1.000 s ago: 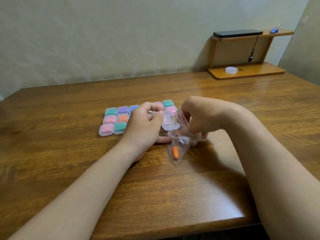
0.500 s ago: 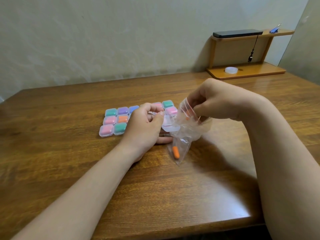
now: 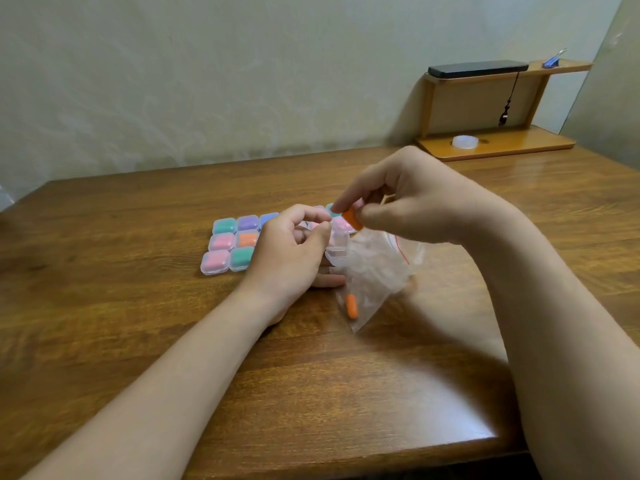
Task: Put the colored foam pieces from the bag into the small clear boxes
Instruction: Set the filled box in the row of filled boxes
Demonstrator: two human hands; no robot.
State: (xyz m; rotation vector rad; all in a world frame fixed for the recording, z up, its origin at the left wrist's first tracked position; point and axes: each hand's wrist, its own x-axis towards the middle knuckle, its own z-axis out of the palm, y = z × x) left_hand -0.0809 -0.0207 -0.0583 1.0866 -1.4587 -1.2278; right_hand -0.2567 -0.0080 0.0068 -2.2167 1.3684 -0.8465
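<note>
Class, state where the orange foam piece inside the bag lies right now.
In the head view, the orange foam piece sits low in the clear bag, near its bottom corner, just right of the left hand.

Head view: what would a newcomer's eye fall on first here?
The right hand pinches an orange foam piece just above the clear bag at mid-table; a second orange piece lies low in it. The left hand grips a clear box beside the bag, with filled boxes clustered to its left.
</note>
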